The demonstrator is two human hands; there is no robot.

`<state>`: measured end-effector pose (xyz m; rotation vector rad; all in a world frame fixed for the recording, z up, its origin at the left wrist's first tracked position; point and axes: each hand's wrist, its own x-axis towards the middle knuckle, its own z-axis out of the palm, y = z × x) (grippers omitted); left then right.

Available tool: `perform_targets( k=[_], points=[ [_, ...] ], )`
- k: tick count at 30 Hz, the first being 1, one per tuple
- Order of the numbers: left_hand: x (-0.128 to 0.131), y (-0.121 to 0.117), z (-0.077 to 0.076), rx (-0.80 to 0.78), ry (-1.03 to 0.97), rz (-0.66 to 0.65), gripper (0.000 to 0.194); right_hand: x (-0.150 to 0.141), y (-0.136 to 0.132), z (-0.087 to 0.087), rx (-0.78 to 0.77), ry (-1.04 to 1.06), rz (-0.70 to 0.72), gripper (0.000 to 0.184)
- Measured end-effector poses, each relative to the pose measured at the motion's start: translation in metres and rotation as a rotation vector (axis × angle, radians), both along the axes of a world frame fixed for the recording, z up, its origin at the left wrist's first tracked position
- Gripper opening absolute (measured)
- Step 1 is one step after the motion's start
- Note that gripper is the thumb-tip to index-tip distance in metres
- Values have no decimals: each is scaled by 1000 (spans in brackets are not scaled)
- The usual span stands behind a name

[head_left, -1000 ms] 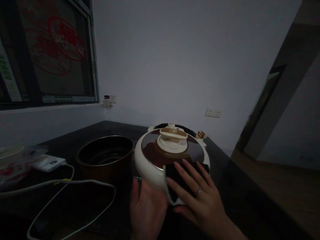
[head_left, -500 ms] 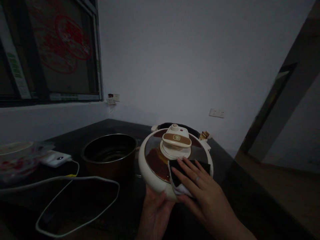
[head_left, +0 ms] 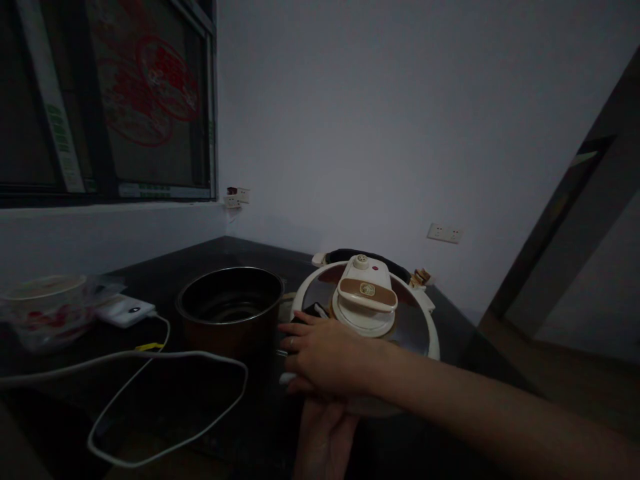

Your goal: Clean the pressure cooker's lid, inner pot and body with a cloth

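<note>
Head view: just right of the open pot (head_left: 220,335) on the counter (head_left: 240,252), supporting the lid (head_left: 367,295) with left hand (head_left: 326,437), in a grip too hidden to tell, and pressing at its pot-side edge with right hand (head_left: 333,353) clamped in a grip on a cloth (head_left: 316,310).

Holds the right forearm (head_left: 460,390) slanting in from the lower right, with the right hand (head_left: 327,350) palm down and fingers (head_left: 296,343) pointing left, just above the left hand (head_left: 325,433), upturned, its fingers largely hidden.
</note>
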<state>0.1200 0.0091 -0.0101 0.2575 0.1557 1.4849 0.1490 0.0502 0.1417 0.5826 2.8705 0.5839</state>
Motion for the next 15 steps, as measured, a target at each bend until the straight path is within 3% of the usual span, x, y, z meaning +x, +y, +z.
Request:
perform_targets(
  k=[5,10,12,15],
  points=[
    [-5,-2,17,14,12,-43,61,-33,39,16,-38,-85,-282,27],
    [-2,-3,26,-21,9,-34,65,-40,83,44,-23,-118,-561,39],
    [0,-3,25,-40,-13,-25,69,-40,86,45,-26,-132,-570,37],
    [2,-2,23,-51,-26,-8,72,-41,65,29,-50,-159,-447,32]
  ],
)
